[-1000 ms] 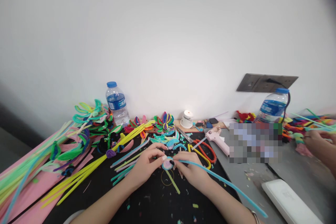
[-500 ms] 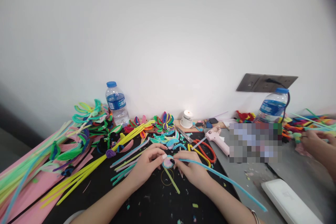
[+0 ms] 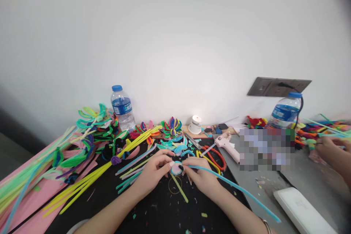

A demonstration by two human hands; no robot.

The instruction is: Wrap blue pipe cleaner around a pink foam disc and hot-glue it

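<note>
A small round coil of pipe cleaner [image 3: 176, 168], pale pink inside with a blue rim, sits between both my hands above the black mat. My left hand [image 3: 153, 172] pinches its left edge between thumb and fingers. On the other side, my right hand [image 3: 203, 178] pinches the light blue pipe cleaner [image 3: 241, 189] where it meets the coil. The free end of that pipe cleaner runs out to the lower right over my forearm. Below the coil, a short yellow-green pipe cleaner [image 3: 181, 191] slants down; whether it is attached I cannot tell.
Scissors [image 3: 196, 142] and a pink glue gun [image 3: 229, 148] lie behind my right hand. Yellow pipe cleaners [image 3: 82, 182] and pipe-cleaner flowers [image 3: 171, 127] spread left and back. Water bottles [image 3: 122, 108] stand by the wall. Another person's hand [image 3: 330, 150] is at far right.
Almost nothing differs. The coil has turned or tilted very slightly between my fingers, and both hands keep their hold.
</note>
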